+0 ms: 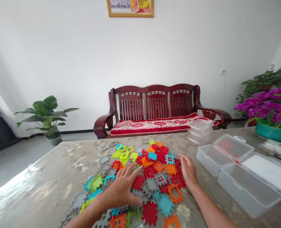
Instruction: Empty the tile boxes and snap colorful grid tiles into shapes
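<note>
**Risk:** the notched plastic tiles [152,167] lay loose and overlapping, so their interlocking edges could have caught one another, and a sweep of the left hand [121,190] or the right hand [188,171] might have dragged neighbouring tiles out of place. A low forearm could have shifted them too.

**Left hand:** open, palm down, fingers spread over the tiles, with no grip visible.

**Right hand:** open, fingers lightly curved, fingertips at the right edge of the pile, with no tile visibly held.

**Arms:** both reached in from the bottom of the view, forearms angled toward each other, wrists low.

**Tiles:** red, orange, teal, grey and lime, under and ahead of the left hand, and ahead and to the left of the right hand.

**Containers:** open clear plastic boxes [240,183] stood to the right of the right hand, lids folded back. Stacked clear tubs [199,131] sat ahead and to its right.

**Surface:** a mottled stone-look tabletop [40,180] lay under both hands.

**Beyond:** a dark red wooden bench [154,98] stood well ahead of both hands.
</note>
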`<state>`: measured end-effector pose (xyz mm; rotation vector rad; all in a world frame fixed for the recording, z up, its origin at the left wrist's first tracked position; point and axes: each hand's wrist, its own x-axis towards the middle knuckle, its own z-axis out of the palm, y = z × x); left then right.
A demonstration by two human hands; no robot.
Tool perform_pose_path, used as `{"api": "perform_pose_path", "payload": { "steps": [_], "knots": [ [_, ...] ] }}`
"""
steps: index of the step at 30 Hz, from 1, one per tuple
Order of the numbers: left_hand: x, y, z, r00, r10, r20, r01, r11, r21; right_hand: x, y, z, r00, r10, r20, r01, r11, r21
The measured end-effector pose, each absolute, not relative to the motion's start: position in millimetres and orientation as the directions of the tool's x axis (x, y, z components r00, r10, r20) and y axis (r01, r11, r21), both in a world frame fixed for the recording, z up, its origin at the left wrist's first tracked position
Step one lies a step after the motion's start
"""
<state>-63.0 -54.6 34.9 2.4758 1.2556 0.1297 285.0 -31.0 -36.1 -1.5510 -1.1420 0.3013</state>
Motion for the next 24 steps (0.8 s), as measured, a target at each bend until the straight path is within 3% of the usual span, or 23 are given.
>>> {"api": "perform_pose_path", "payload": {
  "steps": [2,5,9,14,18,24],
  "knots": [
    [-69,-84,24,0.554,0.807,-0.205,0.817,-0.479,0.32,285,-30,-39,0.469,0.785,0.404,0.564,0.085,-0.821],
    [-70,-107,13,0.42,0.872,-0.252,0.9,-0.366,0.235,283,-27,-43,0.385,0.821,0.421,0.689,0.048,-0.724],
    [-63,-106,13,0.359,0.921,-0.149,0.923,-0.327,0.201,280,-16,-42,0.307,0.885,0.349,0.809,-0.05,-0.586],
    [-52,-94,17,0.391,0.92,-0.022,0.908,-0.381,0.172,277,11,-20,0.256,0.954,0.155,0.864,-0.155,-0.479],
    [-43,-88,11,0.376,0.926,0.033,0.909,-0.375,0.182,263,28,3,0.159,0.985,0.068,0.883,-0.11,-0.457],
    [-28,-83,8,0.358,0.929,0.093,0.906,-0.37,0.207,226,30,16,0.065,0.993,0.1,0.923,-0.021,-0.383]
  ]
}}
